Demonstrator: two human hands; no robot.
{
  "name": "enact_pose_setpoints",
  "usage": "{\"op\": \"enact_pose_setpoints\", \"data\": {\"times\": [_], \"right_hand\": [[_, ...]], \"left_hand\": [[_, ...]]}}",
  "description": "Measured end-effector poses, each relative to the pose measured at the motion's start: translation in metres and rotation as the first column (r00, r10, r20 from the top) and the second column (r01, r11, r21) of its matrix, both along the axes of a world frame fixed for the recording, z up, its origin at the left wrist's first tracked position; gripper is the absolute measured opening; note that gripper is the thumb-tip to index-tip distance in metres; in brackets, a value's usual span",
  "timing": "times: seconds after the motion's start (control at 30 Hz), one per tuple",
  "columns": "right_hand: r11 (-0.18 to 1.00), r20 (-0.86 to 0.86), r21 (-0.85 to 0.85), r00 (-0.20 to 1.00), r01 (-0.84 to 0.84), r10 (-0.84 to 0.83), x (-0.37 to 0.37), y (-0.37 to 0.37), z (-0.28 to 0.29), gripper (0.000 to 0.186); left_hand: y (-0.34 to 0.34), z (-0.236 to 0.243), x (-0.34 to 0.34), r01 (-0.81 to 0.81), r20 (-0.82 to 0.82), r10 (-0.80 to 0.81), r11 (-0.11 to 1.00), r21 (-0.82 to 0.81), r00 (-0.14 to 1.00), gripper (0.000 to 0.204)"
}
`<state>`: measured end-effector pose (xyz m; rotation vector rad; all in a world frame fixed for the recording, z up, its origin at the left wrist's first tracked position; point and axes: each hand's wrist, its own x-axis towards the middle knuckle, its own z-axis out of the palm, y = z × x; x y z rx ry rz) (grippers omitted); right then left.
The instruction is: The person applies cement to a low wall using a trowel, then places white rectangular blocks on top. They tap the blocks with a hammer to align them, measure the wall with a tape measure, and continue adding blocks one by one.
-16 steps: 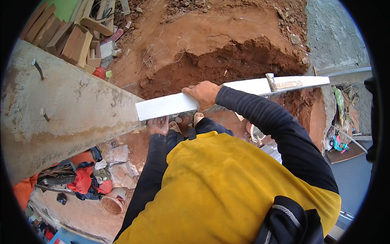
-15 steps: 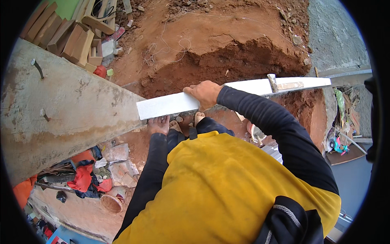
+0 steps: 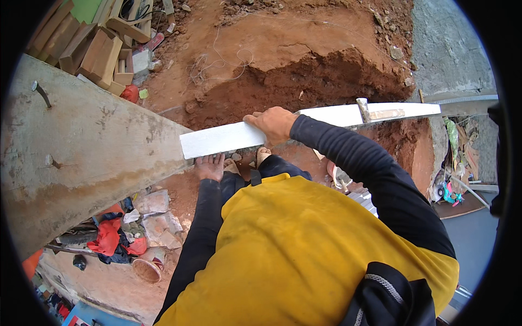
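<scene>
While the person in the yellow shirt is leaning over in the head view, the white block is lying crosswise in front of the body, left end right at the concrete wall. Cannot tell if those two are touching.

Right hand: reaching over the block's right end from above. Its fingers are staying close together, bending over the top and clamping on the block; the thumb is mostly hiding.

Left hand: resting at the block's near lower edge, toward its left end. Its fingers are stretching out nearly straight, slightly apart, tips meeting that edge; what the tips are doing underneath, cannot tell.

To the right of the block, past the right hand, a white row is running on in line. A hammer-like tool is lying on top of it.

Beyond the block, dug red earth is dropping away. Wooden boxes are piling up beyond it to the left. On its near side, sandalled feet are showing just below; a bucket is tilting farther back, to the left.
</scene>
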<state>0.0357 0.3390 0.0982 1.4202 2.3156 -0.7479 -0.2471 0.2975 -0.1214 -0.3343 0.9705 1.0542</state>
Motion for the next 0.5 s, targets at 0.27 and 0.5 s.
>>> {"op": "enact_pose_setpoints", "data": {"times": [0.27, 0.5], "right_hand": [[0.998, -0.006, -0.041, 0.999, -0.037, 0.037, 0.011, 0.007, 0.005, 0.098], [0.998, -0.01, -0.047, 0.999, -0.035, 0.035, 0.028, 0.002, 0.008, 0.099]], "left_hand": [[0.0, 0.004, 0.006, 0.038, 0.02, -0.038, 0.999, 0.004, 0.999, 0.084], [-0.007, 0.007, 0.023, 0.007, 0.019, -0.007, 1.0, 0.026, 1.0, 0.082]]}}
